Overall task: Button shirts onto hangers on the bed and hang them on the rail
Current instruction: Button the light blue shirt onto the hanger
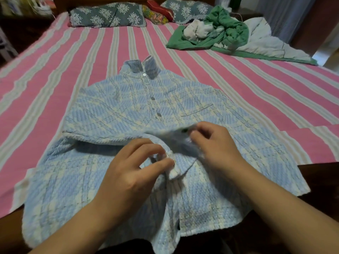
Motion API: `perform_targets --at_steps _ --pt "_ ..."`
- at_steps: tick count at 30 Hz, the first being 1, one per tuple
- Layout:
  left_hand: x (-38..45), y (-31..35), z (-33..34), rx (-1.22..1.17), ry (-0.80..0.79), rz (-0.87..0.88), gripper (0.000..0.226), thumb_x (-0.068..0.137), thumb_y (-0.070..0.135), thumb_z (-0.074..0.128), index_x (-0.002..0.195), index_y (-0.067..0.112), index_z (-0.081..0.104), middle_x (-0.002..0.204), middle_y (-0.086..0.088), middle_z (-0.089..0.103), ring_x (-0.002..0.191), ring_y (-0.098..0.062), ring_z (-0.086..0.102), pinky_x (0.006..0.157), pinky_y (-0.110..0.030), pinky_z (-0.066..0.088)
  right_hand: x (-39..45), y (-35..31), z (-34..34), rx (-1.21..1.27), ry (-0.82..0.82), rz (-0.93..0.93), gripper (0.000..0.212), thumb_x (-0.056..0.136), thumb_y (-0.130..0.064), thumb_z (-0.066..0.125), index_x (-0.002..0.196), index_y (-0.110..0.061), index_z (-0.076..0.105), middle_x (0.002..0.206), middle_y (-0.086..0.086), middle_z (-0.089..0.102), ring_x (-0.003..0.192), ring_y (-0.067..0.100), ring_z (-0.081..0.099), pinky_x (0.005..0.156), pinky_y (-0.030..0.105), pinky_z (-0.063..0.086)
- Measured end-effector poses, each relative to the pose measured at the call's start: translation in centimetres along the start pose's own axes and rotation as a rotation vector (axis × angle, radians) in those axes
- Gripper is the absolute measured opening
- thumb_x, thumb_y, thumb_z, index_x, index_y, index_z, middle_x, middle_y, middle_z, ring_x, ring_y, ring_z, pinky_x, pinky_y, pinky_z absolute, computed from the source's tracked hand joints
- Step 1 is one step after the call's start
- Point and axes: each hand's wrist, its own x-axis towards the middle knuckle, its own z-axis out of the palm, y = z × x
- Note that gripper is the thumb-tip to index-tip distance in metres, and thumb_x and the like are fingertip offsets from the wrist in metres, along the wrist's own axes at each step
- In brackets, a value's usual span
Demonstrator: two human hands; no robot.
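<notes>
On the near half of a pink striped bed (110, 52), a pale blue checked shirt (113, 110) lies front-up, its upper snaps closed. Your left hand (132, 171) pinches one placket edge; your right hand (214, 143) pinches the blurred opposite edge just beside it. Soft, thick and light, the cloth will likely sag and slide, so keep each grip close beside the next snap. No hanger shows.

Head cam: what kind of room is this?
Most likely a home bedroom. A bed with a pink striped cover fills the view, patterned pillows line its far end, and a loose pile of clothes lies beside the blue checked shirt that both hands are working on.
</notes>
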Motion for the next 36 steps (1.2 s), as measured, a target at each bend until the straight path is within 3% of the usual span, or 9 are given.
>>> perform_targets --at_steps 2,5,10,16,22,27,29,32,36 --pt "-0.5 -0.2 -0.1 -0.002 -0.025 0.002 0.012 0.091 0.004 0.072 0.099 0.009 0.079 0.105 -0.011 0.068 0.100 -0.035 0.062 0.078 -0.047 0.049 -0.1 -0.6 -0.4 0.067 0.064 -0.004 0.020 0.099 -0.015 0.062 0.085 -0.028 0.070 0.071 -0.011 0.066 0.066 0.007 0.059 0.062 0.023 0.048" --pt "-0.6 -0.4 -0.2 -0.008 -0.003 -0.022 0.013 0.091 0.004 0.073 0.100 0.011 0.079 0.103 -0.009 0.069 0.098 -0.033 0.064 0.076 -0.047 0.049 -1.2 -1.9 0.0 0.119 -0.063 -0.131 0.016 0.096 -0.017 0.066 0.094 -0.028 0.076 0.087 -0.009 0.074 0.084 0.012 0.069 0.075 0.026 0.056" --pt "-0.3 -0.4 -0.6 -0.101 0.128 -0.106 0.011 0.091 0.005 0.073 0.099 0.006 0.079 0.097 -0.006 0.072 0.091 -0.028 0.068 0.074 -0.045 0.051 -2.0 -2.0 1.5 -0.064 -0.182 -0.277 0.010 0.094 -0.024 0.070 0.097 -0.025 0.080 0.087 -0.010 0.069 0.087 0.011 0.068 0.076 0.025 0.052" --pt "-0.4 -0.4 -0.8 -0.086 0.206 -0.124 0.008 0.093 0.007 0.072 0.090 0.003 0.079 0.090 -0.008 0.068 0.083 -0.030 0.064 0.068 -0.044 0.049 -1.7 -2.4 1.5 0.112 -0.296 -0.123 0.016 0.091 -0.028 0.070 0.097 -0.018 0.081 0.084 -0.006 0.068 0.074 0.010 0.066 0.067 0.022 0.050" --pt "-0.9 -0.7 -1.0 -0.120 0.220 -0.156 0.006 0.096 0.017 0.067 0.099 0.015 0.062 0.113 -0.005 0.056 0.103 -0.031 0.062 0.080 -0.045 0.052 -1.9 -2.8 1.6 0.254 -0.372 -0.071 0.020 0.088 -0.026 0.068 0.094 -0.012 0.080 0.081 -0.006 0.065 0.071 0.007 0.064 0.067 0.019 0.050" --pt "-0.6 -1.1 -1.6 -0.258 0.090 -0.351 0.046 0.087 0.031 0.068 0.129 0.021 0.052 0.130 0.004 0.060 0.123 -0.013 0.058 0.102 -0.035 0.049 -1.6 -2.4 1.1 0.062 -0.374 -0.215 0.013 0.095 -0.013 0.067 0.096 -0.015 0.080 0.090 -0.007 0.069 0.083 0.011 0.067 0.073 0.019 0.050" --pt "-0.5 -1.4 -1.6 -0.256 0.017 -0.340 0.053 0.086 0.033 0.066 0.136 0.025 0.051 0.130 0.011 0.062 0.124 -0.008 0.058 0.110 -0.042 0.045 -1.6 -2.3 1.1 -0.086 -0.347 -0.354 0.013 0.094 -0.011 0.069 0.098 -0.017 0.079 0.090 -0.010 0.069 0.085 0.013 0.067 0.073 0.020 0.049" --pt "-0.8 -1.8 -1.2 -0.220 0.000 -0.217 0.035 0.090 0.023 0.067 0.124 0.018 0.067 0.121 0.007 0.068 0.119 -0.009 0.063 0.115 -0.044 0.039 -1.7 -2.3 1.4 -0.216 -0.299 -0.510 0.013 0.094 -0.013 0.069 0.102 -0.019 0.078 0.093 -0.013 0.067 0.085 0.009 0.066 0.074 0.024 0.051" --pt "-0.9 -1.6 -1.2 -0.146 0.027 -0.151 0.022 0.093 0.014 0.067 0.113 0.010 0.074 0.112 -0.002 0.070 0.106 -0.019 0.067 0.107 -0.044 0.044 -1.9 -2.6 1.7 -0.272 -0.247 -0.580 0.017 0.095 -0.019 0.063 0.106 -0.020 0.076 0.096 -0.011 0.067 0.088 0.006 0.065 0.075 0.029 0.053"
